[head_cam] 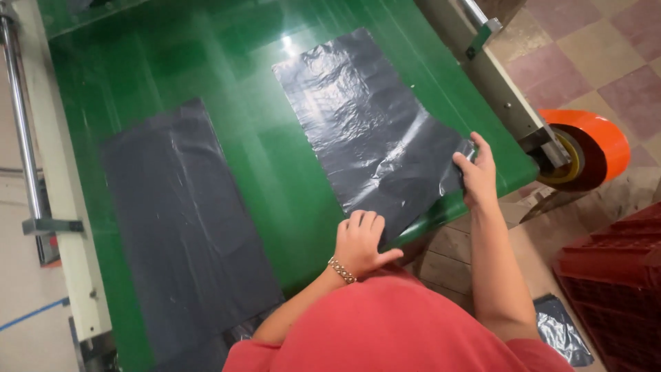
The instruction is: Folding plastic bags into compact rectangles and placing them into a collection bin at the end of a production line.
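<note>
A black plastic bag (365, 124) lies flat on the green conveyor belt (248, 138), reaching to the belt's near end. My left hand (359, 241) presses on its near left corner, fingers curled over the edge. My right hand (475, 173) pinches its near right corner at the belt's edge. A second black plastic bag (186, 227) lies flat to the left, untouched, and runs off the near end of the belt.
An orange roller (589, 148) sits at the belt's right frame (482, 62). A dark red crate (613, 275) stands on the floor at right, with a loose black bag (561, 331) beside it. A metal rail (21, 117) runs along the left side.
</note>
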